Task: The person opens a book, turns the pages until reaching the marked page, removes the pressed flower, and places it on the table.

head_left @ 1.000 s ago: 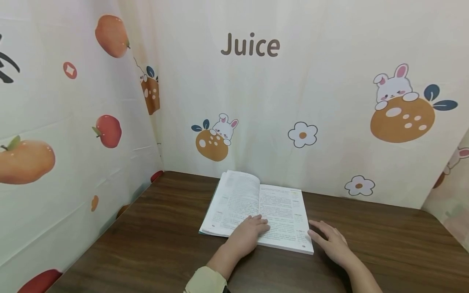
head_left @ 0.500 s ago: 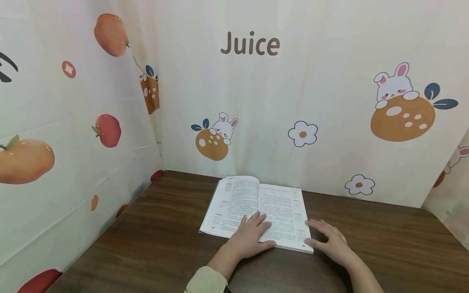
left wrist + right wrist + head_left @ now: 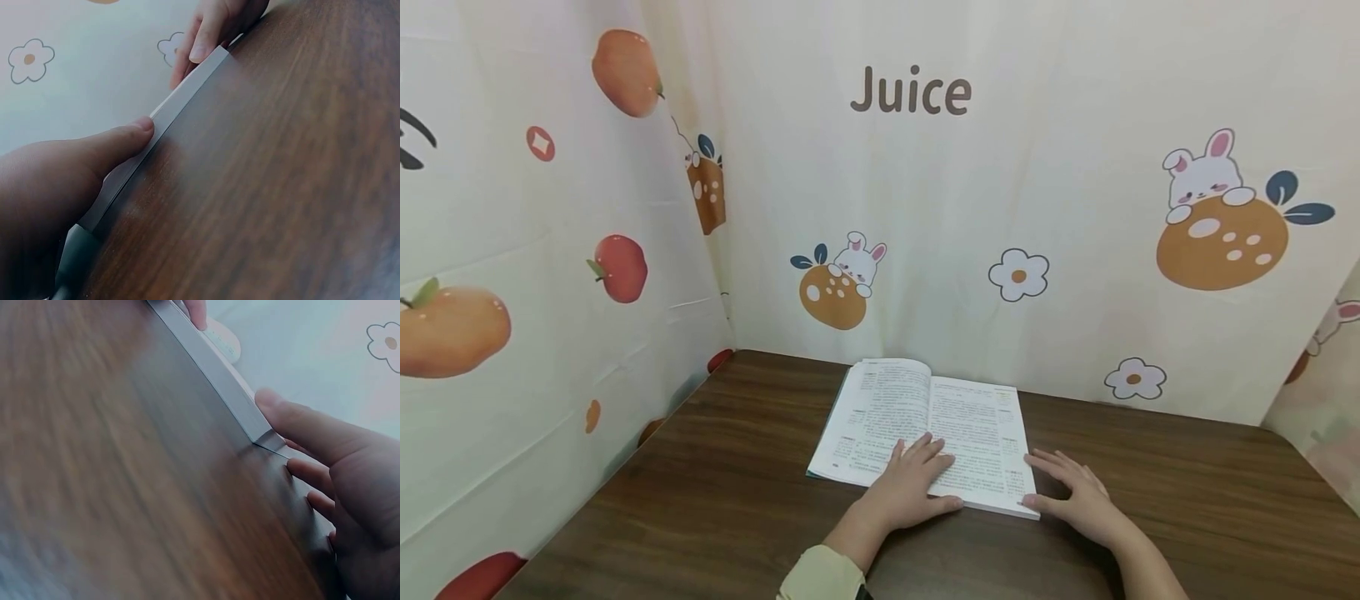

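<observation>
An open book [image 3: 973,417] with printed white pages lies on the brown table, its left page bowed up near the spine. My left hand [image 3: 912,490] rests across the lower middle of the pages with fingers spread. In the left wrist view, the thumb of that left hand [image 3: 62,172] lies along the book's lower edge [image 3: 190,84]. At the lower right corner, my right hand [image 3: 1078,502] touches the book's side with relaxed fingers. The right wrist view shows the right hand [image 3: 369,481] with its thumb at the corner and its other fingertips low by the table.
The dark wood-grain table [image 3: 715,500] extends to both sides of the book. A pale curtain [image 3: 940,208] printed with fruit, rabbits and flowers stands directly behind the table, and another printed curtain [image 3: 557,333] runs along the left.
The left page has settled lower and flatter. My left thumb has swung out to the right along the lower edge, and my right hand has shifted slightly left onto the book's corner.
</observation>
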Demonstrator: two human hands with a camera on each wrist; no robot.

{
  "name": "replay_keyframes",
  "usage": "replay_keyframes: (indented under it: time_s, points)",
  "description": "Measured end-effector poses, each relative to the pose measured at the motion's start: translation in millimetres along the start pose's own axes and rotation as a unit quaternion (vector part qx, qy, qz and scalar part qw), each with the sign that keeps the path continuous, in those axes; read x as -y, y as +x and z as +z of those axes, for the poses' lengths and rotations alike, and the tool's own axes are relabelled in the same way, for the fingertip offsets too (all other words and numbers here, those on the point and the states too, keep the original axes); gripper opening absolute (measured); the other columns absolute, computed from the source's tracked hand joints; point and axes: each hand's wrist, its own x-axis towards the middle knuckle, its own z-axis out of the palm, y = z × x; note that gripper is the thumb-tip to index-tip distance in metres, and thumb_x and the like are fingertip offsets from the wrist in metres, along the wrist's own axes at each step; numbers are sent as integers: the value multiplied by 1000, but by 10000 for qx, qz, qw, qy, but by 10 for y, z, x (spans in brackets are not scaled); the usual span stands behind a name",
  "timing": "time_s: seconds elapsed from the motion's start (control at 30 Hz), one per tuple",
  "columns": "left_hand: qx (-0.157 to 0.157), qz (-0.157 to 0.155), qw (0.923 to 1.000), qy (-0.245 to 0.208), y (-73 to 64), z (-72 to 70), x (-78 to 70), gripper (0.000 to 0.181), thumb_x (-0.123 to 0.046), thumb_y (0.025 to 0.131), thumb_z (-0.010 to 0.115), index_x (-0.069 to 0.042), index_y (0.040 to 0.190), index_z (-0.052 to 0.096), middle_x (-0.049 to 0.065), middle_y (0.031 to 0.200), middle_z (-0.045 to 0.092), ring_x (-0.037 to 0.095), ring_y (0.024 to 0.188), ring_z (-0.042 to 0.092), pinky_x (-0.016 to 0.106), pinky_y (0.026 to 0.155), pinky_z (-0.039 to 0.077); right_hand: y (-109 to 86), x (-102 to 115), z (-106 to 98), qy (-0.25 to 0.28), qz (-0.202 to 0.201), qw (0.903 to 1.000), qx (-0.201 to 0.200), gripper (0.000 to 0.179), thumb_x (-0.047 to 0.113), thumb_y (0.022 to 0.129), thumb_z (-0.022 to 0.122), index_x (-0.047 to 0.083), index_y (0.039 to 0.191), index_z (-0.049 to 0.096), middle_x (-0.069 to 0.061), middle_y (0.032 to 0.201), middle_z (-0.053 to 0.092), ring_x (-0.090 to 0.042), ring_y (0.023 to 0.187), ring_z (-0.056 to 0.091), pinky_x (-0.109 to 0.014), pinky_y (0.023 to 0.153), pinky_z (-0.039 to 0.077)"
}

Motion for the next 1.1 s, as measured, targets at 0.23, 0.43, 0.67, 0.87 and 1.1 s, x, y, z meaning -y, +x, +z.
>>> replay_keyframes:
  time_s: [0.23, 0.43, 0.67, 0.87, 1.1]
  points:
    - [-21, -31, 10000, -38, 14, 2, 6, 64, -60, 82, 55, -22, 134, 50, 1, 146, 35, 19, 138, 20, 54, 108, 14, 7, 15, 16, -76, 84, 9998, -136, 64, 46, 75, 71, 11, 127, 56, -20, 136, 44, -47, 130, 22, -66, 99, 6]
    - [-56, -37, 10000, -44, 20, -1, 8, 64, -61, 82, 54, -22, 133, 50, 0, 145, 36, 19, 138, 21, 53, 108, 14, 22, 28, 14, -138, 251, 9993, -220, 69, 48, 74, 71, 12, 131, 52, -21, 136, 44, -46, 130, 24, -65, 100, 8]
    - [-80, -45, 9999, -95, 16, 1, 8, 62, -62, 84, 50, -22, 130, 53, 0, 144, 38, 19, 138, 22, 54, 108, 14, 23, 53, 23, -302, 583, 9978, -113, 79, 52, 75, 69, 9, 136, 45, -27, 138, 38, -49, 129, 23, -67, 99, 9]
    - [-540, 174, 9979, 300, 31, -2, -5, 47, -57, 86, 52, -24, 117, 62, -6, 126, 55, 13, 125, 42, 55, 104, 24, 25, 38, 31, -79, 428, 9987, -274, 57, 47, 91, 51, 7, 132, 50, -24, 136, 44, -48, 129, 24, -66, 99, 9]
    - [-1094, 221, 9924, 525, 34, -28, -42, 34, -40, 89, 58, -24, 119, 61, -9, 114, 63, 9, 108, 56, 52, 100, 33, 11, 62, 19, 145, 285, 9983, -492, 50, 39, 98, 38, 2, 128, 53, -23, 132, 47, -49, 129, 25, -67, 98, 10]
